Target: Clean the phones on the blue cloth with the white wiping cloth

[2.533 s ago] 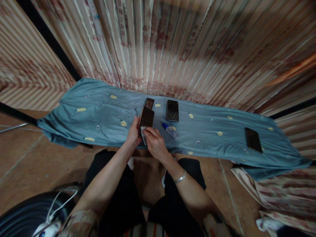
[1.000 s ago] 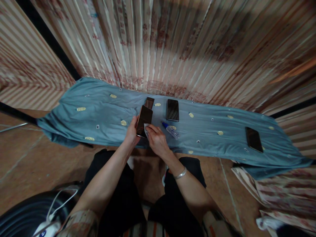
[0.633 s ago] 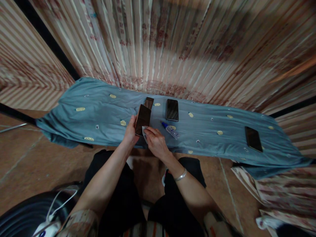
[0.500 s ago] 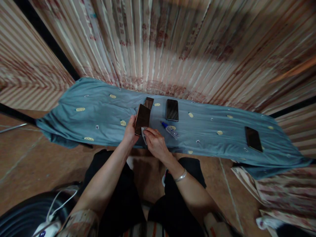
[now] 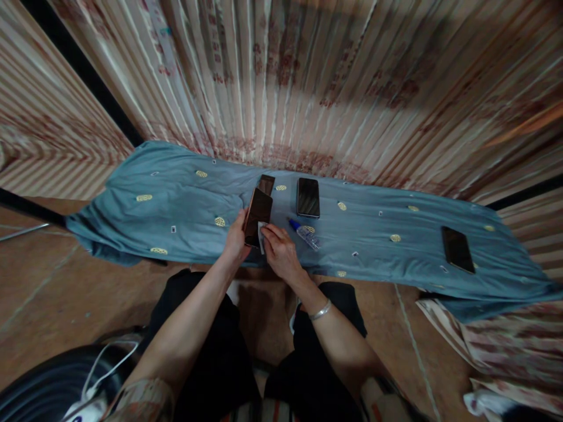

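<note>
My left hand [image 5: 236, 237] grips a dark phone [image 5: 258, 212] along its left edge, with the phone tilted above the cloth. Pinched in the fingers of my right hand [image 5: 279, 249] is a small pale cloth [image 5: 261, 235], which touches the phone's lower right part. Just behind the held phone lies a smaller dark item [image 5: 266, 184], partly covered by it. To the right, another black phone [image 5: 308, 197] lies flat, and a clear bottle with a blue top [image 5: 305, 233] rests on its side in front of that phone.
A blue-green patterned cloth [image 5: 365, 234] covers the long narrow surface. One more phone [image 5: 458, 249] lies toward its right end. Striped curtains [image 5: 281, 88] hang behind, between dark poles. At the lower left are a black round object [image 5: 39, 384] and a white cable [image 5: 103, 366].
The held phone and both hands have shifted slightly right and down in the picture. The pale cloth now stands more upright against the phone's right edge.
</note>
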Tool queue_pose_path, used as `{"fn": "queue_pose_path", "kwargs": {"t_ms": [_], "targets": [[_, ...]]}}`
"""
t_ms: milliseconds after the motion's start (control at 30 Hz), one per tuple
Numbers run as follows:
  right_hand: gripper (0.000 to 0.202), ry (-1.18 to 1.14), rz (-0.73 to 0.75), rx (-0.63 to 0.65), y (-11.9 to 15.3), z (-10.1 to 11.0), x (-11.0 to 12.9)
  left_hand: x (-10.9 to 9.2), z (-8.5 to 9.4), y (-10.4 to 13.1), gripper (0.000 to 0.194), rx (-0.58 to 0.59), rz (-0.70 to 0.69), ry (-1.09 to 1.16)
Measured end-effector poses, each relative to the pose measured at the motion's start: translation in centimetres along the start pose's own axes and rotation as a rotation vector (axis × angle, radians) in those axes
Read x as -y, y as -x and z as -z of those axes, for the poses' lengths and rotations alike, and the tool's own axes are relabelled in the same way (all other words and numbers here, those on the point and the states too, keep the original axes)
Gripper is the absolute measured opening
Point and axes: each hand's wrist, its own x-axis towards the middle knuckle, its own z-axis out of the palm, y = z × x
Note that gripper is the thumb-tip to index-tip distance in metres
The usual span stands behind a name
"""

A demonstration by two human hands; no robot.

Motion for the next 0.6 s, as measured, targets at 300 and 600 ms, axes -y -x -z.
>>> {"fn": "queue_pose_path", "kwargs": {"t_ms": [300,600], "targets": [[0.039,0.012,-0.006,-0.057,-0.5,-0.1,-1.2,0.4,0.1,0.5,0.029,0.033,-0.004,-0.068],[0.038,0.040,-0.025,-0.089,-1.0,-0.1,-2.0,0.6,-0.1,1.3,0.030,0.041,0.036,-0.060]]}}
